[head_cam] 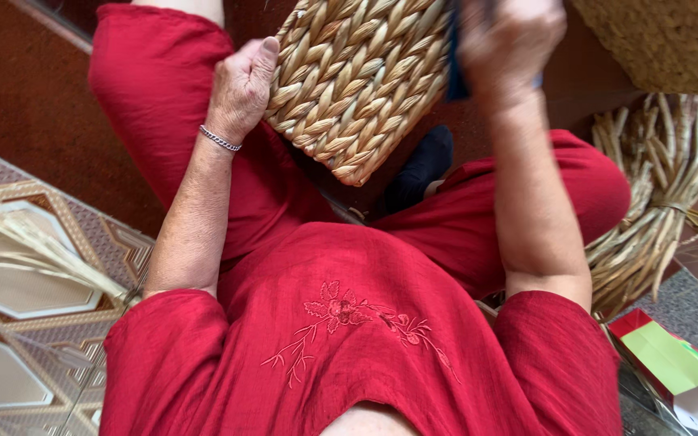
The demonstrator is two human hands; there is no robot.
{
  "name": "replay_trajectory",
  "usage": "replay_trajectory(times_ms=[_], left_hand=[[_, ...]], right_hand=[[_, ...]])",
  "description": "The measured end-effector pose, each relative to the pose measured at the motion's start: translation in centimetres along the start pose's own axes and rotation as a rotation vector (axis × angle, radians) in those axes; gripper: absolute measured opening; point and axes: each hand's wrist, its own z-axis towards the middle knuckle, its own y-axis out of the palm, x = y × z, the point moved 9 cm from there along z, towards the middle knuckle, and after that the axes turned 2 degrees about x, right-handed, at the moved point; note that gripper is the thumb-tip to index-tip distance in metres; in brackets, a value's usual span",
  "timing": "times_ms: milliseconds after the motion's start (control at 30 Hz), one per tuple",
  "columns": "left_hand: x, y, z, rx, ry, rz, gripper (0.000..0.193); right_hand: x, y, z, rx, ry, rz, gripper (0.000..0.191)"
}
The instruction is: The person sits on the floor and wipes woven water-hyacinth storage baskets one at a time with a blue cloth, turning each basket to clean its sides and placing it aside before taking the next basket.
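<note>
A woven basket point(357, 77) of thick, pale plaited straw is held up over my lap, tilted, its rounded corner pointing down. My left hand point(240, 85), with a silver bracelet at the wrist, grips the basket's left edge, thumb up along the weave. My right hand point(510, 40) is blurred at the basket's right side and is closed around a dark blue object point(454, 73) that I cannot identify. I wear red clothes with an embroidered flower on the chest.
A bundle of dried straw stalks point(656, 210) lies at the right. Another woven piece point(672, 40) shows at top right. Loose stalks point(34, 250) lie on the patterned tiled floor at left. A red and green box point(672, 363) sits at bottom right.
</note>
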Motion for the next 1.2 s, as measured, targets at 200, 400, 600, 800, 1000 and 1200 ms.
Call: replay_trajectory(times_ms=[200, 400, 600, 800, 1000, 1200], left_hand=[[-2.2, 1.6, -0.4, -0.084, -0.131, -0.427, 0.052], [-2.3, 2.3, 0.0, -0.115, -0.12, -0.486, 0.051], [-1.8, 2.7, 0.2, -0.138, -0.176, -0.512, 0.05], [-0.6, 1.6, 0.5, -0.006, -0.131, -0.595, 0.034], [-1.2, 1.0, 1.3, 0.09, -0.043, -0.367, 0.033], [-1.6, 1.1, 1.3, 0.097, -0.016, -0.292, 0.041]], right_hand=[[-21.0, -7.5, -4.9, -0.281, -0.449, 0.463, 0.036], [-10.5, -1.6, 0.4, -0.165, -0.253, 0.214, 0.034], [7.1, 1.8, 8.6, 0.184, 0.127, -0.11, 0.026], [-2.6, 0.6, 8.1, 0.002, -0.006, -0.181, 0.03], [-21.0, -8.0, -0.4, -0.256, -0.402, 0.45, 0.039], [-15.5, -5.7, 0.6, -0.267, -0.353, 0.412, 0.034]])
